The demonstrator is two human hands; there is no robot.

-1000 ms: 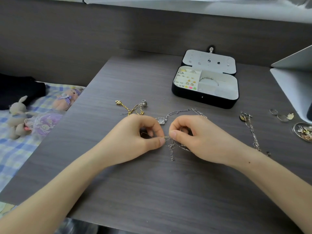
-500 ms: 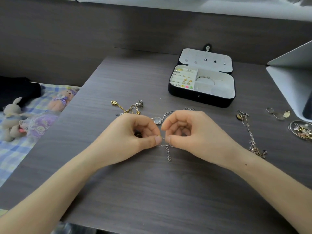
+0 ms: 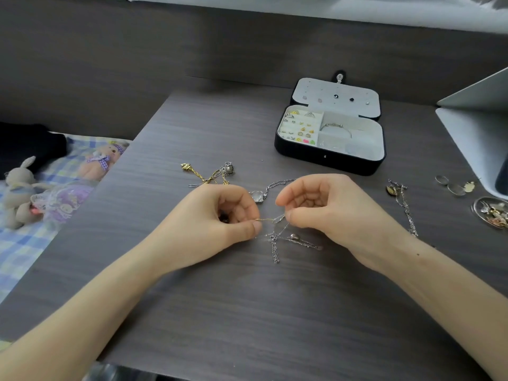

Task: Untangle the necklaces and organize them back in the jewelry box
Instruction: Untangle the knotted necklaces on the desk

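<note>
A tangle of thin silver chains [image 3: 277, 237] lies in the middle of the dark wooden desk [image 3: 247, 312]. My left hand [image 3: 217, 215] pinches a fine gold strand of it between thumb and forefinger. My right hand [image 3: 327, 210] pinches the other end, so the strand runs taut between them. A clear square pendant [image 3: 256, 196] shows between my hands. The black jewelry box [image 3: 330, 158] stands open behind, with earrings and a silver bangle inside. A gold chain [image 3: 204, 176] lies to the left, and a separate silver necklace [image 3: 404, 204] to the right.
Rings and a small charm [image 3: 453, 185] lie at the right, beside a round dish of trinkets [image 3: 492, 211]. A white stand [image 3: 478, 127] occupies the right edge. Plush toys [image 3: 19, 191] sit on a checked blanket beyond the desk's left edge.
My hands have drawn slightly apart, stretching the gold strand between them. More of the silver tangle and a small bead now show below my right hand.
</note>
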